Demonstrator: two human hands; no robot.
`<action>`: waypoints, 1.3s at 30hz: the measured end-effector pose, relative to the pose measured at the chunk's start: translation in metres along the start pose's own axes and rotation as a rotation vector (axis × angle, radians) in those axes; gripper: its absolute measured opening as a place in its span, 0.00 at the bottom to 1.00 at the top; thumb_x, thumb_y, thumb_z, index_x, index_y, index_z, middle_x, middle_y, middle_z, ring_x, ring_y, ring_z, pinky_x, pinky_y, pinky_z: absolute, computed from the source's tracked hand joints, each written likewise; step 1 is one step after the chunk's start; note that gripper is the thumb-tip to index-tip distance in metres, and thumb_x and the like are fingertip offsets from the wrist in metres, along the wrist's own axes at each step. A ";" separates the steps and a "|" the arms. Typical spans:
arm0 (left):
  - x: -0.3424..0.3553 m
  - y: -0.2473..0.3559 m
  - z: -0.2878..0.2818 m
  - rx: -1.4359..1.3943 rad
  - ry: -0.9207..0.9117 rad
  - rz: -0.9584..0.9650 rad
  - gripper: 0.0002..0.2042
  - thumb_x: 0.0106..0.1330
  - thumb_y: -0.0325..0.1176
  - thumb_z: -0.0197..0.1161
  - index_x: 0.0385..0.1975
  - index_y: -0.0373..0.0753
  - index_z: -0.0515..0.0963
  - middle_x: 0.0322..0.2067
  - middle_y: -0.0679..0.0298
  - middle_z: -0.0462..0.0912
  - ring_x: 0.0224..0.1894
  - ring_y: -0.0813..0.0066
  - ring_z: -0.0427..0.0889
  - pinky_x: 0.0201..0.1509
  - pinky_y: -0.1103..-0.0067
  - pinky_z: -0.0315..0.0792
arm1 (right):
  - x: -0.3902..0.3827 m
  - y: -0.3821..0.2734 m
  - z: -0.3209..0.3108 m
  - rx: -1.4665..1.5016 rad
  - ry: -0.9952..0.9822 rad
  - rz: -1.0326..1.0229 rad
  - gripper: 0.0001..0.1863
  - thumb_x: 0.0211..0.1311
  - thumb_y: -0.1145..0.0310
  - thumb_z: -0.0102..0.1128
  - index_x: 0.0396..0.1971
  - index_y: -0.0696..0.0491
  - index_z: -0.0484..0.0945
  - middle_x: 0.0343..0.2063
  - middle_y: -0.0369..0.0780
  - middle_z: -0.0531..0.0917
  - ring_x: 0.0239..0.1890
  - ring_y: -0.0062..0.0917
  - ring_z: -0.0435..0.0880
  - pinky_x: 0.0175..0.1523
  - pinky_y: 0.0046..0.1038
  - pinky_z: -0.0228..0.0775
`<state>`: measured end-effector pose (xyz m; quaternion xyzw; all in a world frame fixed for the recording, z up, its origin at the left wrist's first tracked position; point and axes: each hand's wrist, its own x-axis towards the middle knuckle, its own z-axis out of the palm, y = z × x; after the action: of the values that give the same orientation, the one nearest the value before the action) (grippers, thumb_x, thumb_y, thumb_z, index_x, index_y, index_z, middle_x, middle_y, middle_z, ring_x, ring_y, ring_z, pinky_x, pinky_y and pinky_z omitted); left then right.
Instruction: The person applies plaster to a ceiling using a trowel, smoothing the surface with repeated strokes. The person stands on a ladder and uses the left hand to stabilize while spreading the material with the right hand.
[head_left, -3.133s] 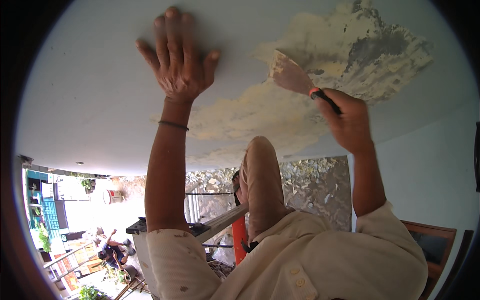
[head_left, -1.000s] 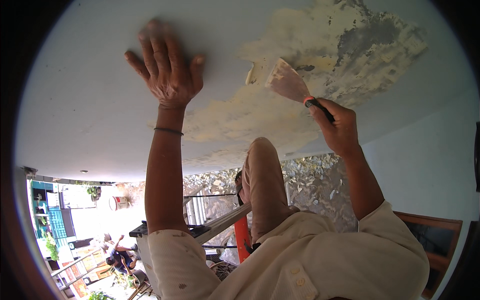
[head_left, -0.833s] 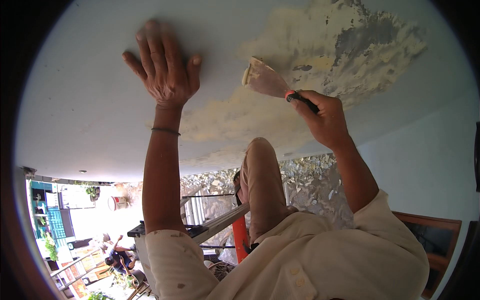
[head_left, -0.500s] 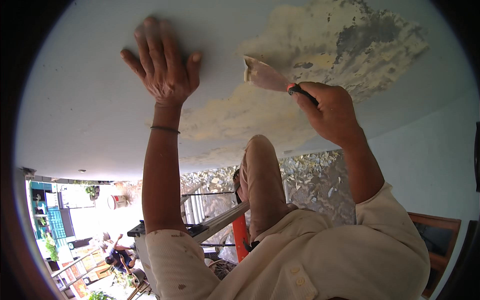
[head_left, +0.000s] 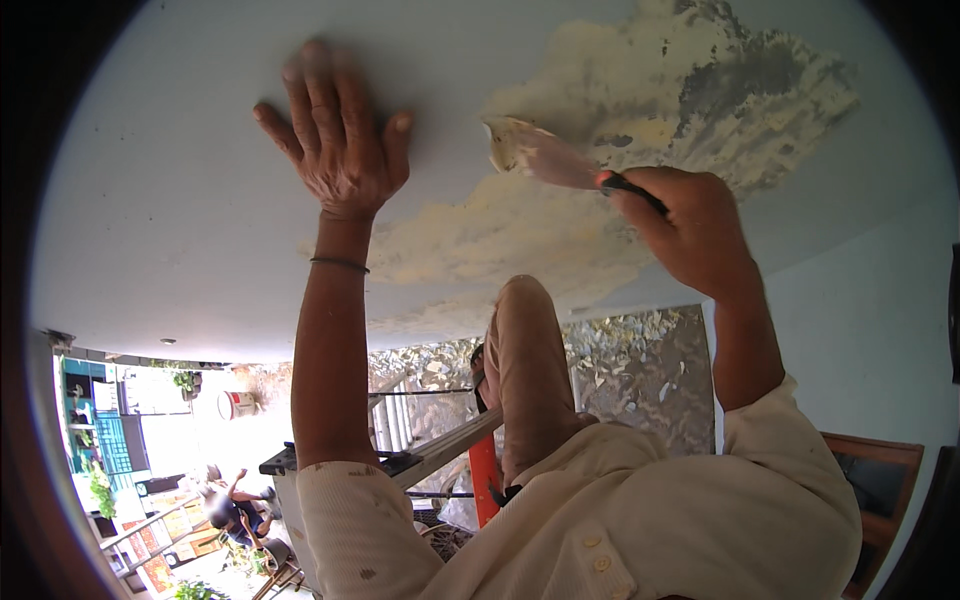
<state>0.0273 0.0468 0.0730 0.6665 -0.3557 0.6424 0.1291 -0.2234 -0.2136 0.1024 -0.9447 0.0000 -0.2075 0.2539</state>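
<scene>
Putty knife (head_left: 562,162) has its blade at the left edge of the peeling patch (head_left: 640,90), its handle clamped in the fingers of the right hand (head_left: 690,225); the left hand (head_left: 345,160), fingers spread apart, rests on the grey surface (head_left: 190,200)

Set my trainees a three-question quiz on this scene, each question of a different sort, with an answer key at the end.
1. Multiple choice: what does the right hand hold?
A) a round paint roller
B) a wide metal scraper with a black-and-red handle
C) a wooden hammer

2. True or false: the left hand is clenched in a fist.

3. Short answer: in the picture, on which side of the left forearm does the white-and-red round bucket show?

Key: 1. B. 2. False: it is open and spread against the pale blue-grey painted surface. 3. The left side.
</scene>
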 end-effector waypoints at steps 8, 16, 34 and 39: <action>0.001 0.003 0.002 -0.020 -0.011 -0.010 0.36 0.82 0.57 0.40 0.76 0.31 0.62 0.78 0.49 0.60 0.84 0.55 0.48 0.84 0.51 0.27 | 0.013 -0.009 0.002 -0.144 0.018 -0.132 0.09 0.69 0.64 0.67 0.40 0.54 0.88 0.20 0.43 0.80 0.18 0.30 0.75 0.28 0.34 0.65; 0.003 0.008 0.009 -0.030 0.017 -0.028 0.36 0.81 0.59 0.41 0.74 0.33 0.66 0.76 0.48 0.64 0.81 0.52 0.54 0.84 0.48 0.28 | 0.022 -0.011 -0.004 -0.283 -0.034 -0.145 0.11 0.70 0.62 0.66 0.43 0.52 0.89 0.20 0.43 0.80 0.20 0.32 0.75 0.29 0.33 0.66; -0.002 0.004 0.002 -0.023 -0.011 -0.021 0.37 0.81 0.58 0.41 0.76 0.32 0.63 0.77 0.47 0.62 0.83 0.54 0.50 0.84 0.51 0.27 | -0.021 0.003 0.045 0.058 0.127 0.009 0.10 0.73 0.68 0.65 0.48 0.54 0.88 0.31 0.42 0.88 0.24 0.25 0.82 0.30 0.29 0.70; 0.002 0.004 0.006 -0.036 0.022 -0.016 0.37 0.81 0.58 0.42 0.76 0.32 0.64 0.77 0.48 0.62 0.83 0.55 0.50 0.84 0.51 0.27 | -0.017 0.010 0.063 0.212 0.220 -0.050 0.12 0.75 0.67 0.64 0.49 0.56 0.87 0.30 0.39 0.89 0.25 0.17 0.80 0.30 0.27 0.70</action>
<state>0.0294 0.0396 0.0731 0.6599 -0.3604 0.6420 0.1499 -0.2133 -0.1902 0.0413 -0.8839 -0.0179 -0.3147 0.3456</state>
